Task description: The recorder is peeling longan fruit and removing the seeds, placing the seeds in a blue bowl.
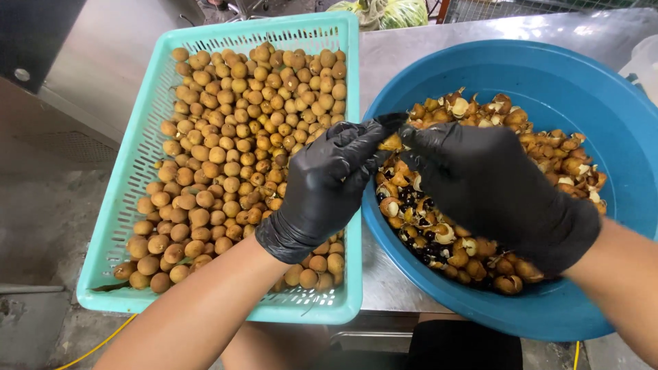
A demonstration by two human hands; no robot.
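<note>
Both my hands wear black gloves and meet over the rim of a blue basin (582, 75). My left hand (322, 185) and my right hand (493, 185) pinch one small brown round fruit (392, 142) between their fingertips. The basin holds brown peeled shells (548, 147) and black seeds (415, 205). On the left, a teal slotted plastic basket (137, 157) is filled with whole brown round fruits (233, 151); my left wrist lies over its right side.
Basket and basin rest on a steel table (411, 48). A grey concrete floor (41, 205) lies to the left, with a yellow cable (96, 346) below. A green leafy bundle (391, 12) sits at the far edge, a white container (644, 62) at the right.
</note>
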